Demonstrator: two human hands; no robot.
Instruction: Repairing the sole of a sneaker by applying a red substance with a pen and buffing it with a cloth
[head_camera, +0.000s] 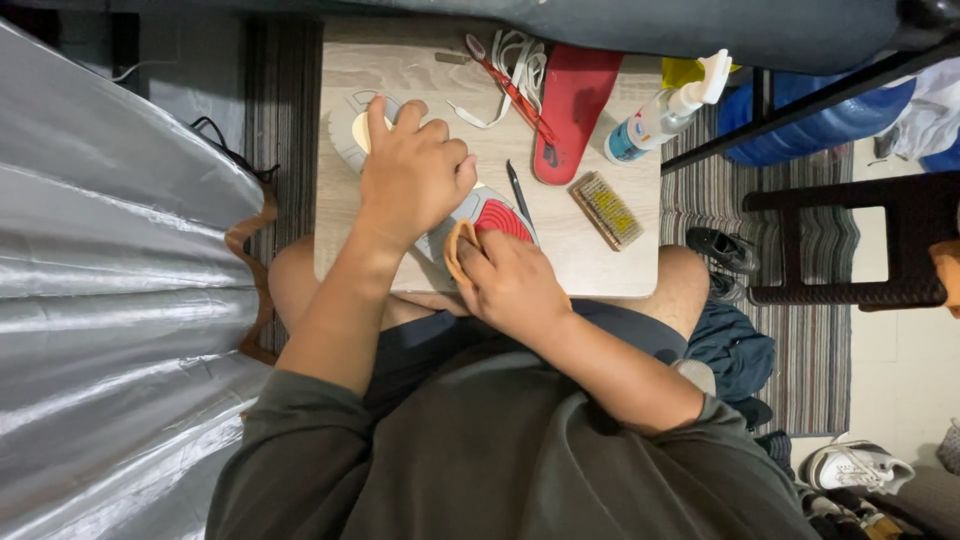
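Sneaker (480, 215) sole-up near table (590, 270) front edge; left hand (415, 175) fingers curled over it, pinning it steady; right hand (510, 285) fingers pinch tan cloth (458, 250) against sole.

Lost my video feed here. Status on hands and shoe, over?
Left hand pressing the shoe sole-up on the lap board. Right hand rubbing its sole with a tan cloth. Nothing blocking.
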